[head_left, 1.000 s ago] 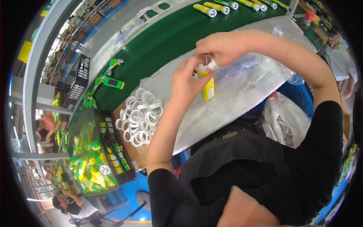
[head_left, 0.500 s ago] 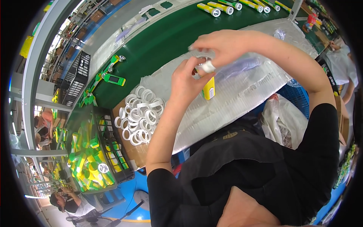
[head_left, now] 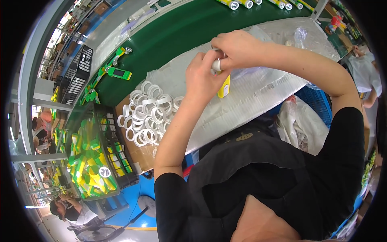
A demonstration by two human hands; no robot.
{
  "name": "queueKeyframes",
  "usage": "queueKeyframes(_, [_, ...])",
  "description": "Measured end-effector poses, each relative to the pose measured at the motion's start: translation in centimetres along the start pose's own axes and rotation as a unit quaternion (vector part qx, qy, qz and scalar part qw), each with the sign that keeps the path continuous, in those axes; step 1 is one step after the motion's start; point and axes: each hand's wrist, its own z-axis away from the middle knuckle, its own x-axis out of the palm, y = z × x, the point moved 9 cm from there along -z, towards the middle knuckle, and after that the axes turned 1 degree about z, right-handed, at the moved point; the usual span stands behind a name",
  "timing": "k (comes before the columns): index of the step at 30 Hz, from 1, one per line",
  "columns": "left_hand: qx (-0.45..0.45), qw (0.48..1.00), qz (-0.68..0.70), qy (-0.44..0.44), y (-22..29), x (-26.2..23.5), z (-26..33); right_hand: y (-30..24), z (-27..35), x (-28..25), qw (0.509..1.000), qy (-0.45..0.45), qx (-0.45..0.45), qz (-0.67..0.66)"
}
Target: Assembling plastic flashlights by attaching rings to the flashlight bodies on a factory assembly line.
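Over the work surface, my left hand (head_left: 202, 76) wraps its fingers round the head of a flashlight. The yellow handle of this flashlight (head_left: 224, 87) points down toward me below the hands. A white ring (head_left: 217, 65) shows at its head, between the two hands. My right hand (head_left: 240, 49) is closed over the same head from the right, with its fingers curled against the left fingertips. The fingers hide the front of the head. Left of my left forearm lies a heap of loose white rings (head_left: 147, 111) on brown cardboard.
Finished-looking flashlights (head_left: 246, 3) line the far edge of the green belt (head_left: 177, 34). Clear plastic discs (head_left: 252, 72) lie behind my right wrist. A clear bin of yellow-green parts (head_left: 90, 161) and a black crate (head_left: 117, 149) stand left. A blue basket (head_left: 318, 103) is at right.
My right hand has come down onto the flashlight's head; before, it was slightly above with a clear piece at its fingers. The view has shifted slightly.
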Motion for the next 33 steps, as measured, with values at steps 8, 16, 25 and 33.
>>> queueKeyframes(8, [-0.003, 0.999, 0.038, 0.013, 0.0, -0.4, 0.3, -0.1, 0.8, -0.1, 0.99, -0.033, -0.079, -0.112])
queueKeyframes(16, [-0.022, 0.998, 0.057, 0.003, -0.7, -0.6, 0.3, 1.4, 0.5, -1.4, 0.989, 0.048, -0.081, -0.118])
queueKeyframes(25, [-0.007, 0.997, 0.075, 0.01, -0.1, -0.7, 0.1, 0.1, 1.0, -3.3, 0.974, 0.166, -0.122, -0.092])
queueKeyframes(33, [-0.017, 0.995, 0.097, 0.007, -0.3, -0.6, -0.5, 0.6, 0.2, -1.8, 0.974, 0.009, -0.155, -0.164])
